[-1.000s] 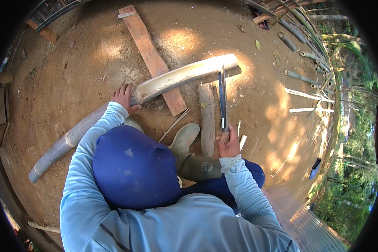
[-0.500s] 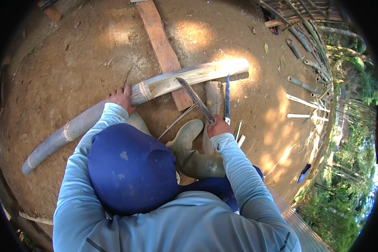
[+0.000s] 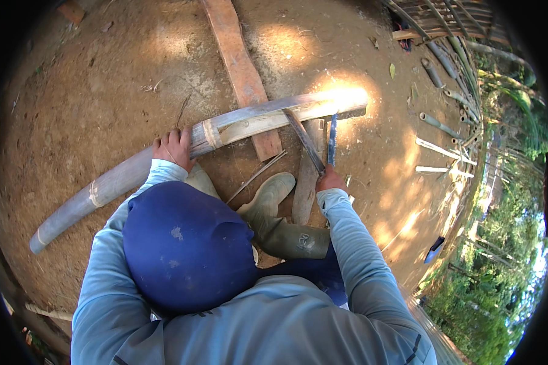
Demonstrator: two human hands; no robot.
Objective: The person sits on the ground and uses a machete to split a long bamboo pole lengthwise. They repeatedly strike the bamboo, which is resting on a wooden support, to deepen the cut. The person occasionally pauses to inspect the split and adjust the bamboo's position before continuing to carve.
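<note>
Rolled further, the long grey split bamboo pole (image 3: 211, 132) slants near-left to far-right, left hand (image 3: 174, 149) curled over it, right hand (image 3: 331, 179) clenched around a dark metal knife (image 3: 303, 140).

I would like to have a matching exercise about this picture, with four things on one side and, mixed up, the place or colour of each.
Things:
1. bamboo pole
2. long knife
3. plank
4. boot

Places or colours:
A. held in the right hand
B. olive green
C. crossing beneath the bamboo pole
D. under the left hand

Right pairs: 1-D, 2-A, 3-C, 4-B
</note>
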